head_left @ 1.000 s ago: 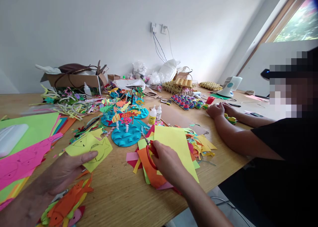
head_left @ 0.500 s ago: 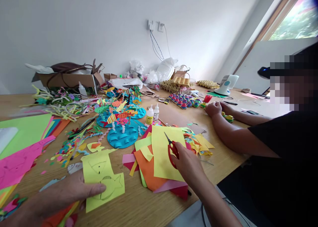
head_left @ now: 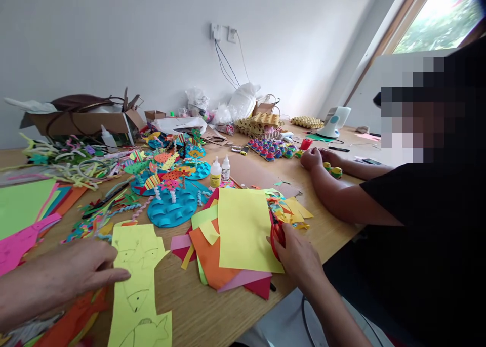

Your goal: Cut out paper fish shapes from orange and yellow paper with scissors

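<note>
My left hand pinches the left edge of a yellow paper strip between thumb and fingers. Pencilled fish outlines cover the strip, and its right side has an uneven cut edge. Its lower end runs out of the picture. My right hand grips a pair of scissors by the red handles, at the right edge of a plain yellow sheet. The blades are hard to make out against the scraps behind them. Under that sheet lie orange paper and several other coloured pieces.
Blue round bases with paper fish stand behind the strip. Two glue bottles are beside them. A cardboard box and painted egg cartons sit farther back. At right, a co-worker's forearms rest on the table.
My left hand has moved left, and the yellow strip now shows more of its length and more drawings. The scissors have shifted from over the plain sheet to its right edge. The view has turned right.
</note>
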`<state>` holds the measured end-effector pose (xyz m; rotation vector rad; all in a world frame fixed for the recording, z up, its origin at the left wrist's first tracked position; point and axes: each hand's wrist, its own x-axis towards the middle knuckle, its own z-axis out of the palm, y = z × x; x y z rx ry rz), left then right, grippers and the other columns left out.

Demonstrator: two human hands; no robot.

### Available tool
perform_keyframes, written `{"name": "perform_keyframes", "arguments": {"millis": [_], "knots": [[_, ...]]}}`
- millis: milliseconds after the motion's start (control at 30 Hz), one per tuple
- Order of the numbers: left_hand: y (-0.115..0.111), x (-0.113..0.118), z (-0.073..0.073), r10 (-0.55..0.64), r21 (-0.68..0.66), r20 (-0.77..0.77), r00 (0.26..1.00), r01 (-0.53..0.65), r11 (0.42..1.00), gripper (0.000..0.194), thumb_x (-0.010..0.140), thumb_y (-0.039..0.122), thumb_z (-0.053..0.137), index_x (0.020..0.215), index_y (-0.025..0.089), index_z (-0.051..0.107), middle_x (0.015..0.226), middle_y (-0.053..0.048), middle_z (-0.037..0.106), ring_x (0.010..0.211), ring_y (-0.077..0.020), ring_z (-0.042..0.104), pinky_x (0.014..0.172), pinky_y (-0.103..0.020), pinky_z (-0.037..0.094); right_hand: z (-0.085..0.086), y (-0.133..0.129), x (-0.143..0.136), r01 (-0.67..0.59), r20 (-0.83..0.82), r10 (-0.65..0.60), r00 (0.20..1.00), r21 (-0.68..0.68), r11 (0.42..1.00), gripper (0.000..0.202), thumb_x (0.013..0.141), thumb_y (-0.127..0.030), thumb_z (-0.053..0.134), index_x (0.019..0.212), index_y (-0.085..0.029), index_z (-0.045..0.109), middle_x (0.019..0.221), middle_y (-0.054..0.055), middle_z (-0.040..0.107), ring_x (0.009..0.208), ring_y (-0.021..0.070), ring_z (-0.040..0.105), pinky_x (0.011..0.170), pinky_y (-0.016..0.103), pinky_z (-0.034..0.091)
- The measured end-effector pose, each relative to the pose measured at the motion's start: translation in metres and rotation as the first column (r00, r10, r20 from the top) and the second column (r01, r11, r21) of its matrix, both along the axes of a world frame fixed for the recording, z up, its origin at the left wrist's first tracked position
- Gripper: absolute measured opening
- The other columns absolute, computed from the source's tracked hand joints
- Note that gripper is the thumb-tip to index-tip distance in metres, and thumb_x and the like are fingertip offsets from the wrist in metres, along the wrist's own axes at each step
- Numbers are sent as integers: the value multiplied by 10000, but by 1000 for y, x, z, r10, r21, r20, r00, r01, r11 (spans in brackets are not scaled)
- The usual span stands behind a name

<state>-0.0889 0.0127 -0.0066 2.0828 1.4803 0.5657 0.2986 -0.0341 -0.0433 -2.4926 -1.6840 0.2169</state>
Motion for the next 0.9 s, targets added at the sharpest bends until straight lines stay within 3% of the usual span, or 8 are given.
{"name": "perform_keyframes", "arguments": {"millis": [67, 133, 233, 333, 467, 700, 900], "knots": [[4, 15, 14, -48, 162, -264, 963, 93, 982, 316, 639, 337, 716, 400, 199, 561, 362, 64, 504, 374, -103, 394, 426, -203, 206, -1, 2, 0, -3, -8, 3, 1000, -2, 1000, 161, 873, -317, 466, 964, -201, 531, 927, 100, 664, 820, 239, 619, 597, 271, 344], [4, 40, 23, -176, 102, -403, 898, 236, 966, 268, 775, 351, 573, 549, 217, 623, 505, 47, 604, 480, -133, 526, 468, -200, 301, -1, 3, 0, -4, -16, 4, 1000, -5, 1000, 154, 870, -311, 468, 956, -199, 530, 921, 99, 663, 813, 238, 618, 594, 270, 340], [3, 83, 20, -376, 63, -402, 835, 434, 899, 202, 803, 206, 488, 798, 240, 686, 847, -17, 698, 804, -203, 628, 692, -259, 447, -1, 4, 1, -10, -30, 10, 999, -9, 1000, 151, 862, -300, 470, 949, -195, 534, 904, 97, 664, 808, 238, 614, 585, 267, 331], [5, 112, -1, -525, 19, -350, 776, 566, 824, 324, 774, 148, 499, 1057, 219, 640, 1135, -75, 647, 1078, -238, 559, 915, -337, 427, -2, 5, 2, -18, -54, 17, 998, -6, 1000, 140, 844, -282, 484, 935, -197, 546, 888, 88, 663, 805, 232, 608, 578, 262, 322], [9, 121, -24, -513, -8, -342, 787, 544, 839, 451, 783, 209, 535, 1233, 193, 530, 1291, -122, 558, 1198, -268, 485, 1009, -403, 376, -3, 4, 2, -9, -98, 10, 995, 15, 1000, 132, 834, -260, 485, 934, -203, 549, 856, 78, 656, 776, 225, 599, 572, 259, 310], [8, 117, -39, -520, 15, -382, 764, 568, 823, 414, 803, 213, 533, 1216, 240, 545, 1286, -109, 547, 1194, -300, 478, 987, -456, 394, -8, 4, 2, -24, -271, 56, 961, 119, 993, 68, 736, -200, 545, 781, -196, 494, 686, 38, 576, 658, 219, 537, 530, 264, 264], [8, 116, -42, -515, -15, -425, 744, 563, 826, 445, 808, 236, 544, 1253, 234, 530, 1363, -124, 493, 1262, -318, 414, 1028, -492, 349, -7, 5, 14, 70, -577, 114, 809, 288, 955, 121, 724, -314, 469, 756, -210, 418, 676, -5, 515, 619, 172, 507, 532, 262, 355]]}}
